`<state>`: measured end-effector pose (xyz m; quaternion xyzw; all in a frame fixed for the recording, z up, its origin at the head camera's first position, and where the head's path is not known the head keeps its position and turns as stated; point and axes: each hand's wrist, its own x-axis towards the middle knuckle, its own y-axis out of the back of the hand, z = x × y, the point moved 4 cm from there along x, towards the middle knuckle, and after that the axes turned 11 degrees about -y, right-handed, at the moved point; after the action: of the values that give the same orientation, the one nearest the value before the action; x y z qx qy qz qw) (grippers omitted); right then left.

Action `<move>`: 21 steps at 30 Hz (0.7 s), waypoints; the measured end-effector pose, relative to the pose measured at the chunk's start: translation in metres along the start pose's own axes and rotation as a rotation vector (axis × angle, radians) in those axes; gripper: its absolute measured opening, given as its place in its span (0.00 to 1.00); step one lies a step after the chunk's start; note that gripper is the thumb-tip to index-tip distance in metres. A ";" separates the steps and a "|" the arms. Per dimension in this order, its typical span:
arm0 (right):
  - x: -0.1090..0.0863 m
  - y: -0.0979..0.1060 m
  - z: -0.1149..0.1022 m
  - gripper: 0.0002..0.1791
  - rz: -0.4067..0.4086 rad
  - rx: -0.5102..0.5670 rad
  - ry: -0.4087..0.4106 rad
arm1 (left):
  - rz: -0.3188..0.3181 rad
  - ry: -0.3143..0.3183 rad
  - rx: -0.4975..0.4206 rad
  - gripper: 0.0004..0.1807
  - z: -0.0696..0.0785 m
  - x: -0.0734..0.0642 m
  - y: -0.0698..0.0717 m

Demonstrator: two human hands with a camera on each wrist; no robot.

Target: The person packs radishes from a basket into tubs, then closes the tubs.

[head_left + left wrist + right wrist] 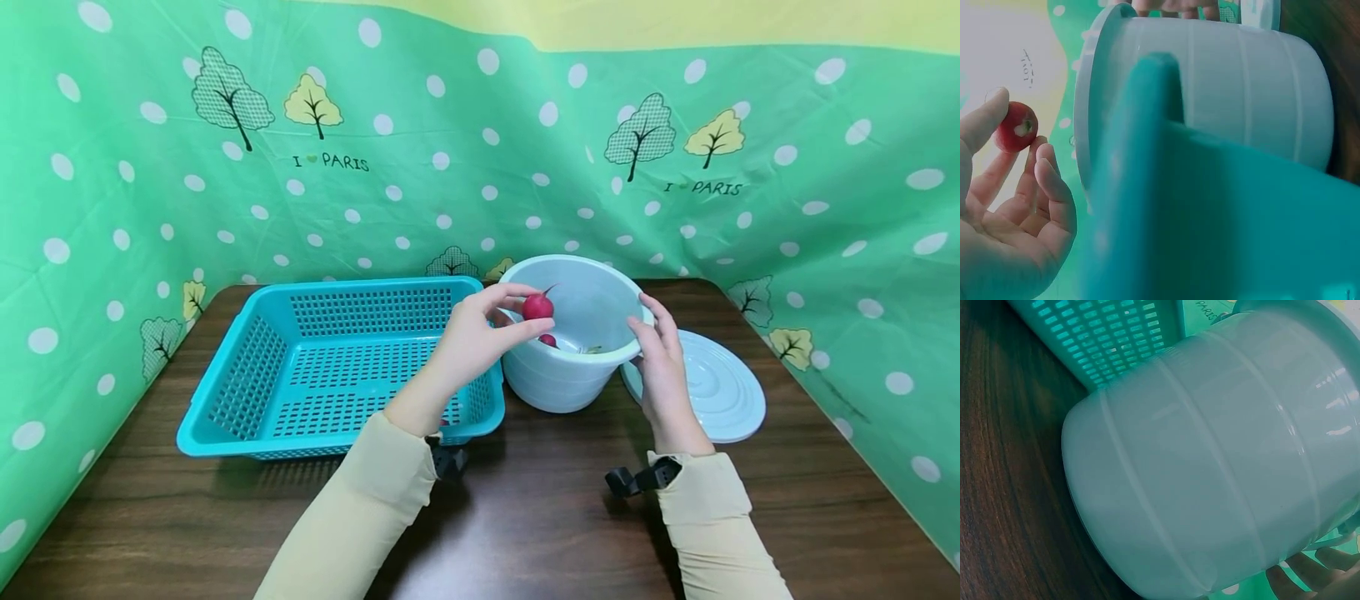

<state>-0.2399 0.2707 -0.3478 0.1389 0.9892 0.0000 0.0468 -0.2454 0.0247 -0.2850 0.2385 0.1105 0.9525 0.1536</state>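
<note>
My left hand (474, 333) pinches a round red radish (537, 307) between thumb and fingertips, over the left rim of a pale blue bucket (558, 385). The radish's thin root points up and to the right. In the left wrist view, a pale spot with a green stub shows on the held radish (1017, 128). Down in the bucket, another red radish (548, 340) shows partly behind the front rim. My right hand (663, 375) grips the bucket's right rim, thumb over the edge. In the right wrist view, only some fingers (1310, 575) show beside the bucket wall.
Left of the bucket stands a turquoise slotted basket (337, 439); a bit of red shows at its front right corner, mostly hidden by the left forearm. A round pale blue lid (720, 387) lies on the dark wooden table (555, 508) at right. A green dotted cloth (420, 192) hangs behind.
</note>
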 end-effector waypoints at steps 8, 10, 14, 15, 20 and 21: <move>-0.001 0.000 0.000 0.30 0.001 -0.007 -0.004 | -0.056 0.038 0.042 0.23 0.003 0.020 -0.011; -0.001 0.000 0.000 0.30 0.000 -0.010 -0.004 | -0.067 0.046 0.050 0.23 0.003 0.022 -0.013; 0.000 0.000 0.000 0.30 -0.005 -0.012 0.005 | -0.085 0.064 0.000 0.23 0.004 0.027 -0.017; 0.000 0.000 0.000 0.30 -0.006 -0.012 0.007 | -0.087 0.069 -0.016 0.23 0.005 0.028 -0.018; 0.000 0.001 0.000 0.30 -0.006 -0.018 -0.002 | -0.091 0.118 -0.050 0.23 0.007 0.032 -0.028; -0.001 0.001 0.000 0.30 -0.006 -0.020 -0.007 | -0.093 0.130 -0.048 0.23 0.007 0.032 -0.030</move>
<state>-0.2390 0.2714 -0.3479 0.1354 0.9894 0.0092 0.0514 -0.2620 0.0644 -0.2740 0.1668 0.1085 0.9602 0.1959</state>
